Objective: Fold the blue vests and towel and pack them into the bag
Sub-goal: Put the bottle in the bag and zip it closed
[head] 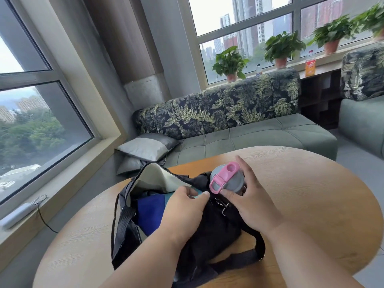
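Observation:
A black bag (218,229) lies open on the round wooden table (311,194), its pale lining showing at the mouth. Inside the opening I see folded blue fabric (150,213) with a teal piece (168,197) beside it. My left hand (185,206) pinches the teal edge at the bag's mouth. My right hand (252,196) has its fingers spread against a grey bottle with a pink lid strap (226,179), which stands in the bag's side pocket.
A green sofa (259,136) with a leaf-patterned back stands just beyond the table, grey cushions (147,146) at its left end. Potted plants (229,63) and an orange drink bottle (310,66) line the window sill. A cable and white device (17,215) lie on the left sill.

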`<action>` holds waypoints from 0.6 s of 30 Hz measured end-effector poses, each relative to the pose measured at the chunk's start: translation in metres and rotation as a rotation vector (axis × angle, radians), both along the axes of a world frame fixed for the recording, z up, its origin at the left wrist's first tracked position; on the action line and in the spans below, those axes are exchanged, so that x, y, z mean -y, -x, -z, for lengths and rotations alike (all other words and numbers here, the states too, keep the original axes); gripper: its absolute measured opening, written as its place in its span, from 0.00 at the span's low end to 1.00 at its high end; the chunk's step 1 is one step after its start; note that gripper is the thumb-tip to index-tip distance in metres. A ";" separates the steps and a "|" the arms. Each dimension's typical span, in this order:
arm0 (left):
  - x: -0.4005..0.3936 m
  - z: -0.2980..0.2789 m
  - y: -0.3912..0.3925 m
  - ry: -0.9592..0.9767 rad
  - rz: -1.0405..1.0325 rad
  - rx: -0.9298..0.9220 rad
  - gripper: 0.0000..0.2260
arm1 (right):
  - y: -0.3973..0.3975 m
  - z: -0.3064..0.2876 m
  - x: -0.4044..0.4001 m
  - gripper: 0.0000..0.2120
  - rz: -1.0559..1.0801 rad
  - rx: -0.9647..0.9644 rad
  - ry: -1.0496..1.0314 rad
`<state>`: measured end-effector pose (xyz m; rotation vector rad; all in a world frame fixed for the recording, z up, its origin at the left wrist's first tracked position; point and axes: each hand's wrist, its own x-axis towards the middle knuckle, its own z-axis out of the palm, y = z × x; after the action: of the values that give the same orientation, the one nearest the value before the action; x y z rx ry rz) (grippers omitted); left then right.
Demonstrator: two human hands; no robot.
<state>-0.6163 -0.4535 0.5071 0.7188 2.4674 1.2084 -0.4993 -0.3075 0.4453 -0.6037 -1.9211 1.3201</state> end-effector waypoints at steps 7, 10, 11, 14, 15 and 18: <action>0.004 0.007 -0.003 -0.010 0.145 -0.071 0.07 | 0.011 0.004 0.014 0.20 0.216 0.068 -0.608; 0.007 0.009 0.001 -0.072 0.167 0.081 0.09 | 0.015 0.011 0.017 0.18 0.195 0.160 -0.728; 0.008 0.010 0.002 -0.097 0.162 0.127 0.10 | 0.014 0.010 0.017 0.18 0.188 0.176 -0.721; 0.013 0.014 0.005 -0.170 0.147 0.277 0.10 | 0.011 0.005 0.017 0.11 0.195 0.146 -0.701; 0.014 0.015 0.006 -0.175 0.145 0.295 0.10 | 0.013 0.004 0.016 0.08 0.204 0.125 -0.704; 0.016 0.014 0.007 -0.168 0.125 0.221 0.09 | 0.017 0.004 0.017 0.06 0.230 0.070 -0.720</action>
<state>-0.6233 -0.4691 0.4933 0.7275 2.1300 1.3783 -0.5164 -0.3249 0.4409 -0.4762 -2.1235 0.4092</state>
